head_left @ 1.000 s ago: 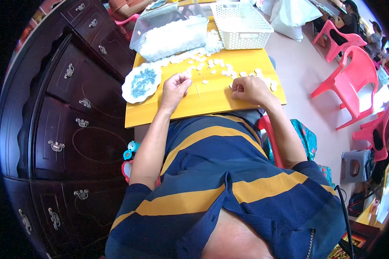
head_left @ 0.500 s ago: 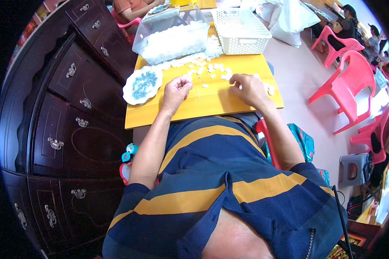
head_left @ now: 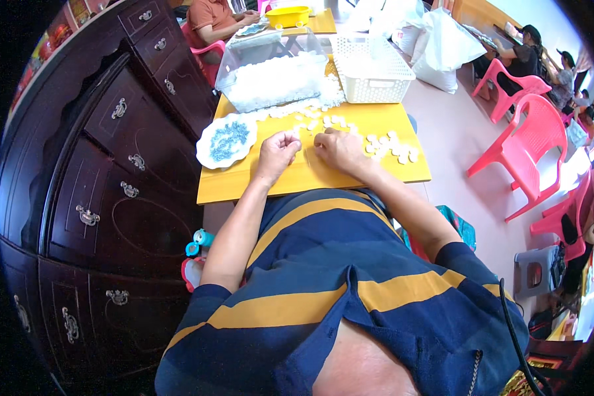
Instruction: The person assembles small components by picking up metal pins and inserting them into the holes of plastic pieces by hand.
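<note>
My left hand (head_left: pixel 278 150) and my right hand (head_left: pixel 337 148) rest close together on the yellow table (head_left: pixel 297 178), fingers curled. Whether either one pinches a small white piece I cannot tell. Small white pieces (head_left: pixel 389 145) lie scattered on the table just beyond and to the right of my right hand. A white plate (head_left: pixel 226 140) with small blue pieces sits left of my left hand. Behind stand a clear tub (head_left: pixel 270 76) full of white pieces and a white plastic basket (head_left: pixel 371 69).
A dark wooden cabinet (head_left: pixel 105 185) with metal handles runs along the left. Pink plastic chairs (head_left: pixel 528 142) stand to the right. Other people sit at the far end of the table and at the right. White sacks (head_left: pixel 442 49) lie behind the basket.
My right hand has moved left toward my left hand, so both now sit close together at the table's middle. The view has shifted slightly.
</note>
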Available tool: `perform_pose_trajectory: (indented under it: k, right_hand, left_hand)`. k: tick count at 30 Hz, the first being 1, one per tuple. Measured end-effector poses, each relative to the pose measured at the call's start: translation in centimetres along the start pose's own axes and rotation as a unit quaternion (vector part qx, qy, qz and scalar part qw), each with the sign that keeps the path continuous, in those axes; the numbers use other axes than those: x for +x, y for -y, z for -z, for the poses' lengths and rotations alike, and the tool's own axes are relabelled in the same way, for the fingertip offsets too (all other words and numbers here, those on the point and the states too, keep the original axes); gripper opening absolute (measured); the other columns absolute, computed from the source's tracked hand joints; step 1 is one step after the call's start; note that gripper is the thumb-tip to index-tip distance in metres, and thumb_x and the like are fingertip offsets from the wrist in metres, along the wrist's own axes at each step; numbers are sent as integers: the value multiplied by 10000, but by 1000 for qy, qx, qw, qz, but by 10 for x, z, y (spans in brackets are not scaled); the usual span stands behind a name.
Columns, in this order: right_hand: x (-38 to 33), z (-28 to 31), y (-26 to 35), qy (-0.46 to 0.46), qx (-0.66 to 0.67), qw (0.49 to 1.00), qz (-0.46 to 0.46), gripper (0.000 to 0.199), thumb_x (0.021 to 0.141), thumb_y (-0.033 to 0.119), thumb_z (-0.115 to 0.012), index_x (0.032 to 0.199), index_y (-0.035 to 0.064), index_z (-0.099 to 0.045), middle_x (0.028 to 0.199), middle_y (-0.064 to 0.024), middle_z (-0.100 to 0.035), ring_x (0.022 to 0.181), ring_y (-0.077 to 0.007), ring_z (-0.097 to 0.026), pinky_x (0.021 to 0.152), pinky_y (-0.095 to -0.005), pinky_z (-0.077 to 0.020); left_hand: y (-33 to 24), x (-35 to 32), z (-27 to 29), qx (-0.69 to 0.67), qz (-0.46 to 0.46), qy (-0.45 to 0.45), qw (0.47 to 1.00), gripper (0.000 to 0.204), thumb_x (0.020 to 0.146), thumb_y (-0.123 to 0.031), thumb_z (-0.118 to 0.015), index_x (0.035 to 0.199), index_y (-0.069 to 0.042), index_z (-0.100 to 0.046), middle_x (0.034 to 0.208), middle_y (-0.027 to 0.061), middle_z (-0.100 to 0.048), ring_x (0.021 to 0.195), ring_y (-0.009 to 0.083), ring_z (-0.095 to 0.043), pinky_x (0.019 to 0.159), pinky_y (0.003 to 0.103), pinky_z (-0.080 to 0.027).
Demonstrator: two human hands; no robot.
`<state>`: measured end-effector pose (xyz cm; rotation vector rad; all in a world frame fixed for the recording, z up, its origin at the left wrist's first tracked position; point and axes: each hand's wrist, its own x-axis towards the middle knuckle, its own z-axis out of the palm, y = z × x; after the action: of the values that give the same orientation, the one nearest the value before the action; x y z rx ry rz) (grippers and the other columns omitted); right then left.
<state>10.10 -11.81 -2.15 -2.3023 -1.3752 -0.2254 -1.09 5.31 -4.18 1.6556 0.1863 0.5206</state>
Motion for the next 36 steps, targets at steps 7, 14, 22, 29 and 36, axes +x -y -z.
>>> perform_pose_trajectory:
  k: [7, 14, 22, 29, 36]
  right_hand:
    - [4, -17, -6, -65, 15, 997, 29, 155, 871, 242, -645, 867, 93, -688, 879, -121, -678, 796, -324, -690, 688, -451, -548]
    - [9, -13, -3, -57, -42, 997, 15, 167, 901, 221, -610, 896, 58, -643, 857, -165, -677, 763, -344, -687, 662, -469, -544]
    - [-42, 21, 3, -50, 205, 977, 7, 128, 895, 134, -585, 885, 10, -615, 718, -184, -669, 664, -332, -681, 619, -419, -534]
    - [-65, 18, 10, 7, 387, 916, -106, 199, 950, 200, -621, 996, 9, -651, 779, -108, -685, 691, -176, -661, 661, -331, -536]
    - [-63, 9, -5, 37, 471, 871, -136, 153, 939, 152, -664, 1028, 27, -671, 867, -16, -677, 712, -79, -609, 633, -260, -532]
  left_hand:
    - [2, 1, 3, 6, 7, 10, 1000, 45, 912, -84, -654, 890, -46, -642, 724, -30, -609, 566, 30, -502, 513, 190, -407]
    - [-5, 2, 3, 3, 8, 13, 1000, 43, 900, -86, -658, 881, -50, -643, 698, -36, -594, 551, 31, -493, 497, 194, -384]
    - [-32, -10, -17, -31, 6, 44, 999, 67, 921, -132, -668, 914, -66, -662, 773, -20, -652, 615, 28, -547, 558, 188, -447]
    - [-34, -16, -28, -53, 45, 80, 994, 92, 933, -154, -671, 947, -64, -674, 817, -9, -678, 646, 41, -578, 600, 191, -477]
    - [-27, -19, -35, -26, 74, 126, 989, 131, 945, -173, -675, 976, -46, -683, 793, -23, -654, 638, 47, -565, 591, 202, -472]
